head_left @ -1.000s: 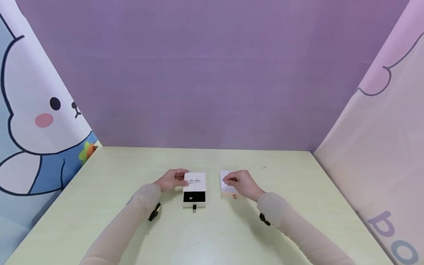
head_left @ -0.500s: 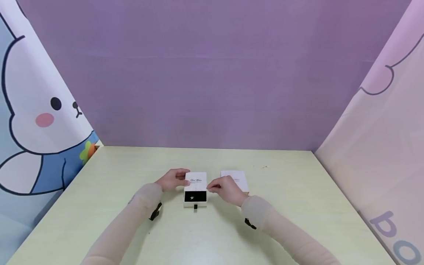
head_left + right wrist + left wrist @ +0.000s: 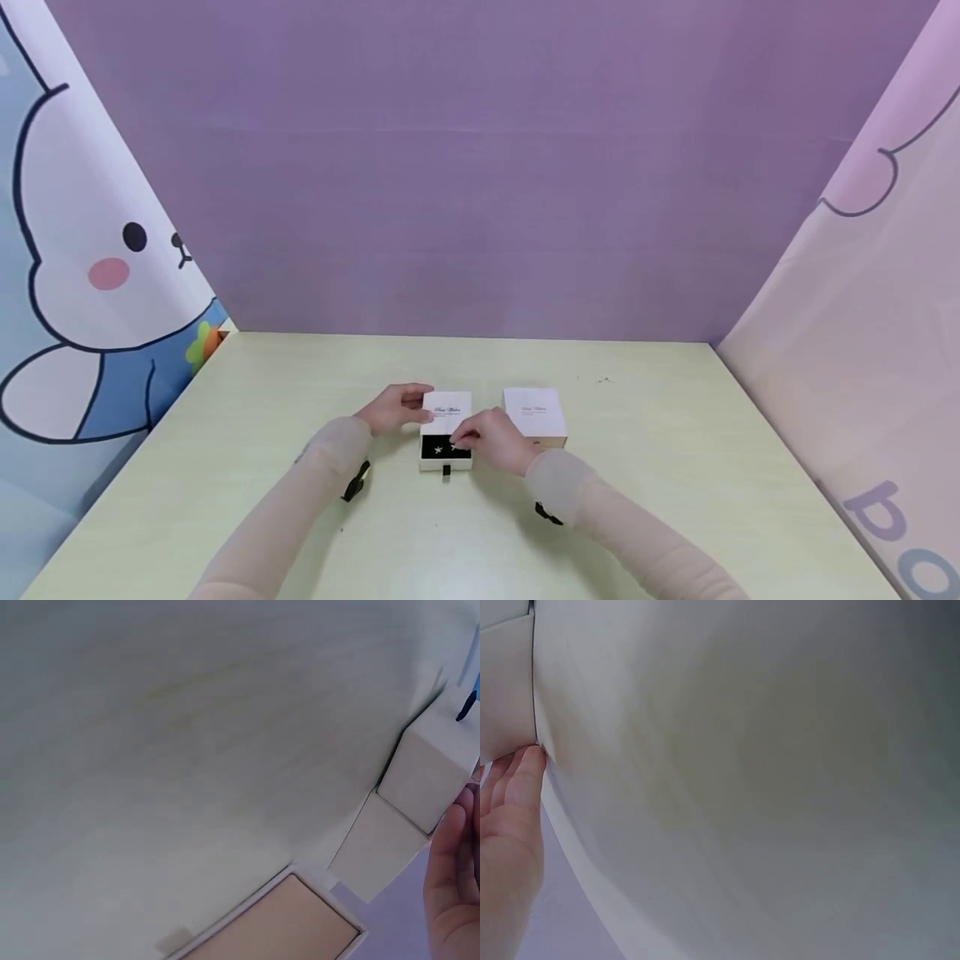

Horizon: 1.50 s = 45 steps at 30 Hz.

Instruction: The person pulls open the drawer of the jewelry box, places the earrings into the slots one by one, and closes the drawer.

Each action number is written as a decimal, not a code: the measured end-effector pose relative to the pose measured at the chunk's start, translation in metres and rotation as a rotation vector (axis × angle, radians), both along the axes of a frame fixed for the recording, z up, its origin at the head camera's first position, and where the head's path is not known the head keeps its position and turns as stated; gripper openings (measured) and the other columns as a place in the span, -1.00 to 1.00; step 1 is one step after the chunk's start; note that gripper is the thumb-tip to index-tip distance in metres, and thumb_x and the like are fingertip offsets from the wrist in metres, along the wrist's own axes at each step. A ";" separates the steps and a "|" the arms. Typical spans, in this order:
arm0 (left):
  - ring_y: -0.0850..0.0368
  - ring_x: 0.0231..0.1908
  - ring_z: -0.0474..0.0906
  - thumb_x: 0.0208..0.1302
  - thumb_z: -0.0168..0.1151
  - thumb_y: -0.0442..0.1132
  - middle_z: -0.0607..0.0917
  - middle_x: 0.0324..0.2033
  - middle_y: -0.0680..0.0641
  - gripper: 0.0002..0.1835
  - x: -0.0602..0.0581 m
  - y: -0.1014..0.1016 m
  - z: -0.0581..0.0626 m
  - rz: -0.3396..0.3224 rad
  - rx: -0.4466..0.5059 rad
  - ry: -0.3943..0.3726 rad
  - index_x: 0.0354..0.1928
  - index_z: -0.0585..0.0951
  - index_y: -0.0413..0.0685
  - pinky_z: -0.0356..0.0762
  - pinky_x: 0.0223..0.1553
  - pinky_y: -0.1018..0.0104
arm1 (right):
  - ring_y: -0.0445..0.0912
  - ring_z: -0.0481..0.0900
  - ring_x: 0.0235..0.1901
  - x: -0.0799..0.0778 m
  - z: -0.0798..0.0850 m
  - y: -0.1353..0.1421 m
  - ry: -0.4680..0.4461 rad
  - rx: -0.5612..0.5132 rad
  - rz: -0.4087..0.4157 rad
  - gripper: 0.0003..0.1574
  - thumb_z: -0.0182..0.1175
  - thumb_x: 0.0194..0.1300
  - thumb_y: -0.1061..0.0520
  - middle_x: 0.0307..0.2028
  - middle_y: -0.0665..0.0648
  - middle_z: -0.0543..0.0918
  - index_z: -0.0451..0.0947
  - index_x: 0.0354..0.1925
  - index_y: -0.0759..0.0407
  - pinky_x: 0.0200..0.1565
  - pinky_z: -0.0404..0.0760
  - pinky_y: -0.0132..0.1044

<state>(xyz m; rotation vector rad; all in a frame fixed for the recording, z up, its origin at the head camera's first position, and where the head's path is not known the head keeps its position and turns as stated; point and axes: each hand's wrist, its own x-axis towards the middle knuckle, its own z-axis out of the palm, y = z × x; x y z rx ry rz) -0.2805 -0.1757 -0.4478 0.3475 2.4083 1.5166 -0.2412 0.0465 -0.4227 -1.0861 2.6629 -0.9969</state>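
Note:
A white drawer-style jewelry box (image 3: pixel 447 402) lies on the table, its drawer (image 3: pixel 446 465) pulled out toward me and showing a black insert (image 3: pixel 428 444). One small silver star earring (image 3: pixel 438 450) sits on the insert's left part. My left hand (image 3: pixel 392 408) grips the box's left side; in the left wrist view its fingers (image 3: pixel 526 776) touch the box's edge. Over the insert's right part, my right hand (image 3: pixel 495 439) pinches a second star earring (image 3: pixel 453 447), mostly tucked at the fingertips. In the right wrist view the right fingers (image 3: pixel 448 840) are beside the drawer (image 3: pixel 424 769).
A second white box (image 3: pixel 534 410) with similar lettering stands just right of the first, behind my right hand; its drawer is pushed in. Tiny dark bits (image 3: pixel 603 380) lie at the table's back right. A purple panel (image 3: pixel 480 167) rises behind the table.
My right hand has moved left from the second box to the open drawer, bringing a star earring over the black insert. My left hand stays on the first box.

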 end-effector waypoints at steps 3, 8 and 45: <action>-0.19 0.20 0.33 0.19 0.21 -0.32 0.41 0.18 -0.33 -0.40 0.000 0.001 -0.001 0.005 0.004 -0.001 0.25 0.29 -0.32 0.32 0.22 0.04 | -0.19 0.65 -0.36 0.000 0.001 -0.002 0.022 0.039 -0.001 -0.88 0.22 0.13 0.34 -0.39 0.06 0.73 0.69 -0.36 0.23 -0.31 0.56 -0.54; -0.17 0.20 0.33 0.19 0.22 -0.31 0.42 0.19 -0.31 -0.41 0.000 0.001 -0.002 0.022 0.010 -0.011 0.26 0.30 -0.29 0.33 0.21 0.05 | -0.22 0.63 -0.34 0.001 0.005 -0.006 0.092 0.135 0.005 -0.87 0.23 0.13 0.31 -0.41 0.00 0.73 0.71 -0.41 0.17 -0.29 0.54 -0.53; -0.21 0.22 0.30 0.20 0.21 -0.25 0.37 0.22 -0.32 -0.38 0.003 0.000 -0.001 0.013 -0.014 0.004 0.28 0.27 -0.27 0.39 0.17 0.06 | -0.19 0.65 -0.39 0.009 0.003 -0.018 0.204 0.287 -0.082 -0.88 0.24 0.14 0.27 -0.38 0.01 0.72 0.70 -0.36 0.14 -0.33 0.59 -0.50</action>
